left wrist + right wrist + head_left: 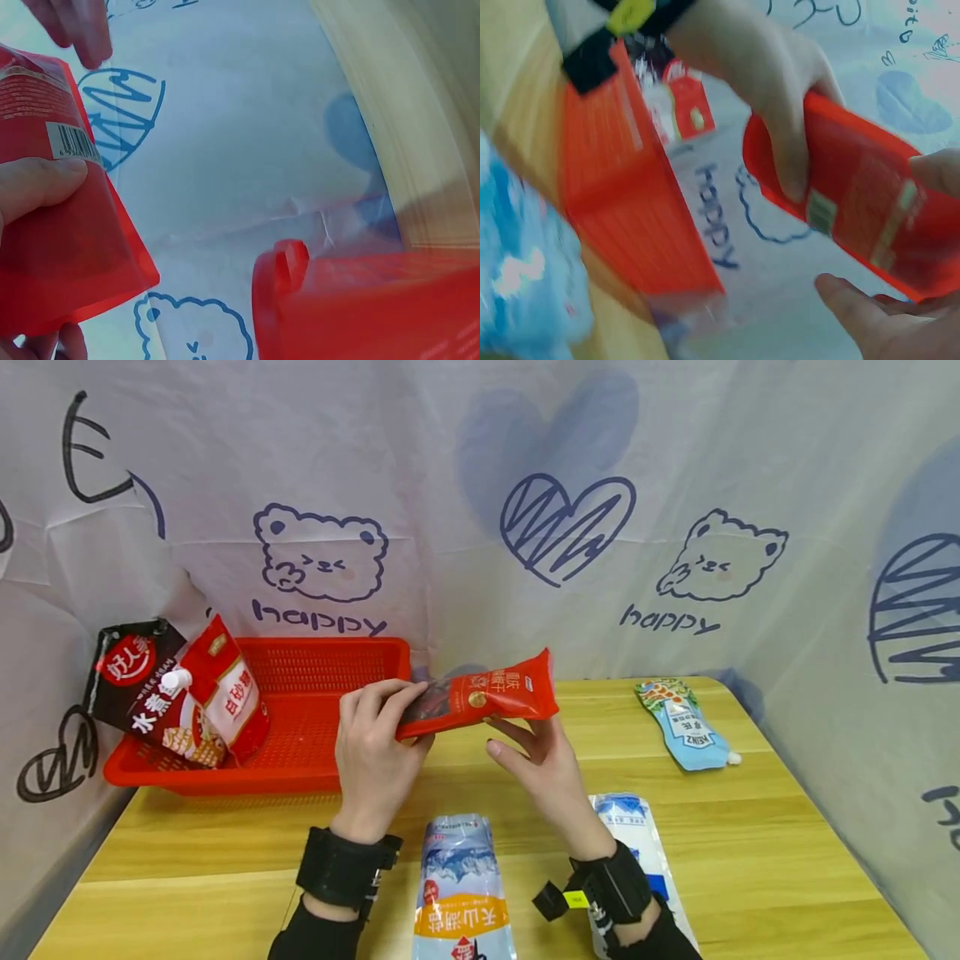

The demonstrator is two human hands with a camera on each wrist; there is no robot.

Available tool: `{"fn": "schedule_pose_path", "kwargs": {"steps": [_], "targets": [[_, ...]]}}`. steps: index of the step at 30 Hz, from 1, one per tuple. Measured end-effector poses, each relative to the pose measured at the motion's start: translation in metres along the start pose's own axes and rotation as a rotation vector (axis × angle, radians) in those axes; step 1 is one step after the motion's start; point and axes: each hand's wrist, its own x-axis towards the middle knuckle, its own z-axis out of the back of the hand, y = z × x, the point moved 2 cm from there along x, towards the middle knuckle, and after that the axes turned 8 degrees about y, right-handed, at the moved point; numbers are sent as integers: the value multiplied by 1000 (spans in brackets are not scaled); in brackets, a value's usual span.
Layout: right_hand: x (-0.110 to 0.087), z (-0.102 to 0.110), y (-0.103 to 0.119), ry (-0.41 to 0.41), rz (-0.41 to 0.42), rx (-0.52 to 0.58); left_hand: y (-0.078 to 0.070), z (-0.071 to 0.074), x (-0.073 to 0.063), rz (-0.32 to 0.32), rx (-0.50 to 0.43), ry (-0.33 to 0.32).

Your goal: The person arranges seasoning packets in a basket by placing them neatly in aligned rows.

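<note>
A glossy red food bag [483, 697] with a dark section near its left end is held up over the table, tilted with its right end higher. My left hand [375, 743] grips the bag's left end, its thumb [45, 184] pressed beside a barcode in the left wrist view. At the other end, my right hand [543, 756] is spread just under the bag, fingers overlapping its lower edge and thumb apart from it. In the right wrist view, a finger [939, 171] of that hand lies over the bag's barcode side.
A red plastic basket [307, 714] at back left holds a black pouch [135, 672] and a red-white bag [228, 693]. A light-blue spouted pouch [690, 727] lies at back right. Nearer me lie a blue-orange bag [461, 885] and a white-blue bag [637, 827].
</note>
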Motion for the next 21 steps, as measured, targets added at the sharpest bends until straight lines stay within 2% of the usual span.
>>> {"fn": "schedule_pose_path", "kwargs": {"steps": [4,11,16,21], "targets": [[-2,-6,-3,-42,-17,113,-7,-4,-1,-34,25,2],[-2,-7,-6,-128,61,316,-20,-14,-4,-120,67,20],[0,-4,-7,-205,32,354,-26,-18,-6,-159,74,59],[1,3,-8,-236,5,366,-26,-19,-7,-173,28,156]]}}
